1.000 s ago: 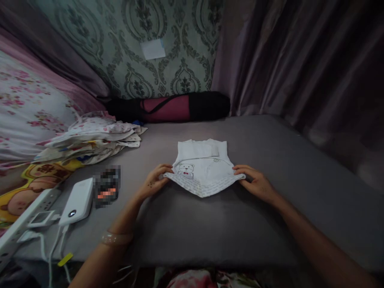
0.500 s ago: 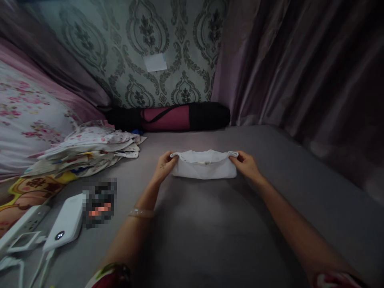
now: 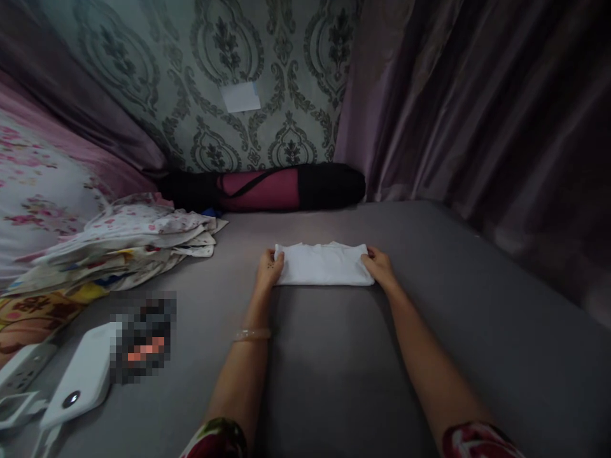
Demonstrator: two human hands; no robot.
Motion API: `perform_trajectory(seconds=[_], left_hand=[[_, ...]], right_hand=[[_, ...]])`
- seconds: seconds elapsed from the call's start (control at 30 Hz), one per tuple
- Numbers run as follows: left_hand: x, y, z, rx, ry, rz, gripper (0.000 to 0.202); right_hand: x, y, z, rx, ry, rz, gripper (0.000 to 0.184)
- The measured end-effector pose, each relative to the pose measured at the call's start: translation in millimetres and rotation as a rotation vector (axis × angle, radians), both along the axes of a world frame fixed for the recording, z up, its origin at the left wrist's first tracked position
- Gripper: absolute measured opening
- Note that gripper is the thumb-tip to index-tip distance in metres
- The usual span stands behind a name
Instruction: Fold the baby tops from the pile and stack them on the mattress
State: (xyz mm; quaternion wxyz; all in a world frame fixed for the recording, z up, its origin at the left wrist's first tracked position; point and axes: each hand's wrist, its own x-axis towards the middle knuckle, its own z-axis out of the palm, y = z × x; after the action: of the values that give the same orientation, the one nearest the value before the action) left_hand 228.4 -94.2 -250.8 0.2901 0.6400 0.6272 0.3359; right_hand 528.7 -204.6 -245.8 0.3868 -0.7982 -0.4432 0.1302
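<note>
A white garment (image 3: 324,266), folded into a flat rectangle, lies on the grey bed sheet (image 3: 334,369) in front of me. At its left end my left hand (image 3: 271,267) pinches the cloth, thumb on top and the other fingers mostly hidden behind. My right hand (image 3: 378,264) grips the opposite end in the same way. Small bits of the fabric stick up along the far edge. What kind of garment it is I cannot make out.
Piled clothes (image 3: 157,232) lie at the left beside a floral pillow (image 3: 42,184). Nearer are a white power bank (image 3: 83,375) with cables, a power strip (image 3: 26,369) and a blurred-out item (image 3: 146,340). A black and maroon roll bag (image 3: 262,189) rests along the wall.
The garment's near edge has been folded over toward the far side, so its top is now flat and smooth. Both hands have come slightly closer together and lower.
</note>
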Motion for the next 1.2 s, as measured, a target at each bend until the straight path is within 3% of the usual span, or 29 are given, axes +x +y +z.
perform_trajectory(seconds=[0.3,0.43,0.53,0.63,0.73,0.93,1.2], left_hand=[[-13.3,-12.1,12.7,-0.070,0.240,-0.079,0.034],[-4.2,-19.4,25.5,0.144,0.350,-0.089,0.037],[20.7,-29.5,31.7,0.388,0.370,-0.287,0.037],[49.4,-42.2,30.2,0.495,0.453,-0.477,0.039],[65.1,-51.4,21.6,0.453,0.612,-0.489,0.045],[64.1,-53.7,8.5,0.305,0.725,-0.476,0.052],[65.4,-56.3,22.8,0.291,0.723,-0.504,0.053]], right_hand=[[-1.7,-0.7,3.6,-0.061,0.009,-0.060,0.044],[-19.7,-5.2,16.3,-0.010,-0.243,-0.037,0.046],[-55.6,-6.1,30.7,0.021,-0.436,0.170,0.049],[-93.2,-6.9,37.4,-0.015,-0.553,0.442,0.052],[-110.6,-7.5,31.6,-0.098,-0.601,0.520,0.054],[-106.0,-6.4,16.5,-0.198,-0.602,0.513,0.054],[-102.8,-5.7,26.8,-0.214,-0.569,0.523,0.054]])
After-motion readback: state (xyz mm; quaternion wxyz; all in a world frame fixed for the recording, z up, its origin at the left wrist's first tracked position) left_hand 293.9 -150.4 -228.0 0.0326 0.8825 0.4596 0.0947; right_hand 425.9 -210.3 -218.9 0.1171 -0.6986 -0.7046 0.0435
